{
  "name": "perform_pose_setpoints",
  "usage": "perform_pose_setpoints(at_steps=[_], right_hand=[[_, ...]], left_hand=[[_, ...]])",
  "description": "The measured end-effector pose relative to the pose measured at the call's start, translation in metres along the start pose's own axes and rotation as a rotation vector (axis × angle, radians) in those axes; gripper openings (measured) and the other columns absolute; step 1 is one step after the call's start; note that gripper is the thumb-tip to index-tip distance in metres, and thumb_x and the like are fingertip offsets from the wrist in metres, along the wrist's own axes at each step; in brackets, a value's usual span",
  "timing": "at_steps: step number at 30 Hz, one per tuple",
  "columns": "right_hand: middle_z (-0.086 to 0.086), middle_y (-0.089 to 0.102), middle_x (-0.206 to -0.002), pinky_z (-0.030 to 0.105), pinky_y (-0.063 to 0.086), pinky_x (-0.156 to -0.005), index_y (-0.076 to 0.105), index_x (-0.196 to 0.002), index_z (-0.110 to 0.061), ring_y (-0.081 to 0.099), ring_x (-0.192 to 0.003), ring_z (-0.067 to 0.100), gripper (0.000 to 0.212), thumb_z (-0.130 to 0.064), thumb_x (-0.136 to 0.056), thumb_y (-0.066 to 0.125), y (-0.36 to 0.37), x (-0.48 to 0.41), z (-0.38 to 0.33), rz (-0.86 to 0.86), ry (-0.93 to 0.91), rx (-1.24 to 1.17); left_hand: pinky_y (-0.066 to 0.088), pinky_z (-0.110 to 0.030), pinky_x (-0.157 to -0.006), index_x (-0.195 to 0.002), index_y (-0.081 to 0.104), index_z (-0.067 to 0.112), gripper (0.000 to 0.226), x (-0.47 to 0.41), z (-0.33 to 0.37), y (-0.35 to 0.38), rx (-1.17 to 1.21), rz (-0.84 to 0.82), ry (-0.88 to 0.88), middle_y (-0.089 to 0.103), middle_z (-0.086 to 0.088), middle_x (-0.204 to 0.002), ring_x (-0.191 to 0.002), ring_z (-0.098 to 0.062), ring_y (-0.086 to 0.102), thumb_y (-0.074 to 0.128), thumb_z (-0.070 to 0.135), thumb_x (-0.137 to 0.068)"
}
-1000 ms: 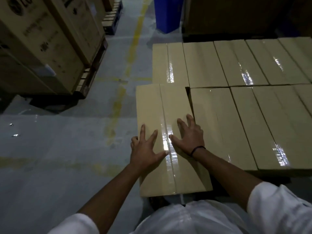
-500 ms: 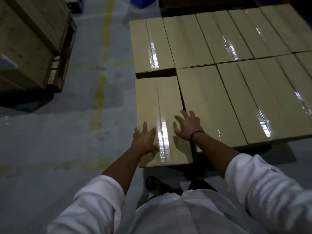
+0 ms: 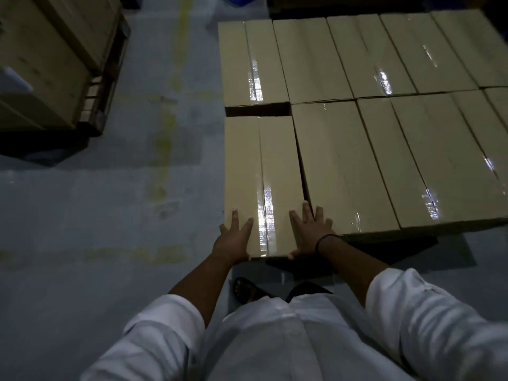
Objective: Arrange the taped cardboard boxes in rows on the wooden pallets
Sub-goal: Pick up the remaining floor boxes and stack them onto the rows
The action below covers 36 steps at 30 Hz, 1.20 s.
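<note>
I see a grey-blue concrete floor [image 3: 110, 215] with a worn yellow line [image 3: 165, 138] running away from me. At the left, a wooden pallet [image 3: 101, 86] sits on it, loaded with large cartons [image 3: 46, 64]. At the right, taped boxes lie side by side in a far row [image 3: 310, 56] and a near row [image 3: 412, 160]; what bears them is lost in shadow. A dark gap separates the leftmost near box [image 3: 247, 174] from the one behind it. A sandalled foot [image 3: 246, 291] stands on the floor.
</note>
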State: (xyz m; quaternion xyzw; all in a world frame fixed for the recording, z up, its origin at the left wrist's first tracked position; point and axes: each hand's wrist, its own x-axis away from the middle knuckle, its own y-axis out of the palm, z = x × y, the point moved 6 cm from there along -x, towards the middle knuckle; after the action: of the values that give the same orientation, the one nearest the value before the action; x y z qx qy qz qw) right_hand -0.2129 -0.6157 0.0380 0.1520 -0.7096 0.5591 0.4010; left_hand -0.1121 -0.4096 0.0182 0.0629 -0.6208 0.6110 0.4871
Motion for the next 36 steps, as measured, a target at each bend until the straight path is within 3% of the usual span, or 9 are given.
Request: perform_pose_setpoints(at_steps=[4,7,11,16,21,36], right_hand=[[0.009,-0.035,-0.162,0.072,0.006,-0.117,-0.019,-0.159,-0.031,-0.022,-0.148,0.052,0.141,-0.065,-0.068,0.083,0.002,0.002,0.002,0.007,-0.035,0.015],[0.008,-0.033,-0.164,0.070,0.007,-0.118,-0.016,-0.160,-0.032,-0.021,-0.149,0.051,0.139,-0.065,-0.068,0.083,0.006,-0.001,0.006,0.042,-0.045,0.010],[0.008,-0.024,-0.167,0.069,0.012,-0.119,-0.008,-0.161,-0.031,-0.014,-0.150,0.051,0.135,-0.067,-0.068,0.082,0.011,-0.002,0.012,0.109,-0.068,0.027],[0.010,-0.011,-0.169,0.063,0.022,-0.120,0.004,-0.162,-0.028,-0.003,-0.152,0.046,0.125,-0.066,-0.071,0.081,0.013,-0.008,0.021,0.182,-0.075,0.011],[0.014,0.007,-0.167,0.058,0.034,-0.117,0.018,-0.159,-0.018,0.014,-0.150,0.042,0.111,-0.058,-0.076,0.080,0.006,-0.013,0.029,0.232,-0.093,0.017],[0.018,0.021,-0.161,0.054,0.041,-0.113,0.028,-0.156,-0.012,0.033,-0.142,0.041,0.094,-0.048,-0.084,0.077,-0.001,-0.019,0.025,0.259,-0.072,0.036]], left_hand=[[0.034,-0.057,-0.118,-0.162,-0.007,0.035,0.128,-0.002,-0.002,0.006,-0.019,0.007,-0.020,-0.032,-0.013,-0.164,-0.149,-0.058,0.007,0.089,0.033,-0.078],[0.041,-0.054,-0.113,-0.163,-0.005,0.029,0.135,-0.002,-0.005,0.002,-0.040,0.057,-0.034,-0.024,-0.018,-0.167,-0.148,-0.053,0.024,0.092,0.042,-0.071],[0.042,-0.049,-0.114,-0.163,0.001,0.020,0.130,0.005,-0.003,0.000,-0.040,0.122,-0.062,-0.014,-0.030,-0.165,-0.144,-0.046,0.036,0.091,0.044,-0.073],[0.041,-0.047,-0.115,-0.164,0.008,0.018,0.121,0.007,0.001,-0.007,-0.022,0.174,-0.050,-0.003,-0.029,-0.166,-0.140,-0.044,0.041,0.087,0.046,-0.077],[0.042,-0.049,-0.113,-0.163,0.013,0.020,0.119,-0.003,0.012,-0.016,0.002,0.188,-0.017,0.007,-0.030,-0.165,-0.140,-0.045,0.042,0.088,0.048,-0.074],[0.043,-0.046,-0.110,-0.160,0.023,0.018,0.111,-0.009,0.012,-0.030,0.012,0.196,0.003,0.014,-0.030,-0.164,-0.140,-0.044,0.041,0.088,0.046,-0.074]])
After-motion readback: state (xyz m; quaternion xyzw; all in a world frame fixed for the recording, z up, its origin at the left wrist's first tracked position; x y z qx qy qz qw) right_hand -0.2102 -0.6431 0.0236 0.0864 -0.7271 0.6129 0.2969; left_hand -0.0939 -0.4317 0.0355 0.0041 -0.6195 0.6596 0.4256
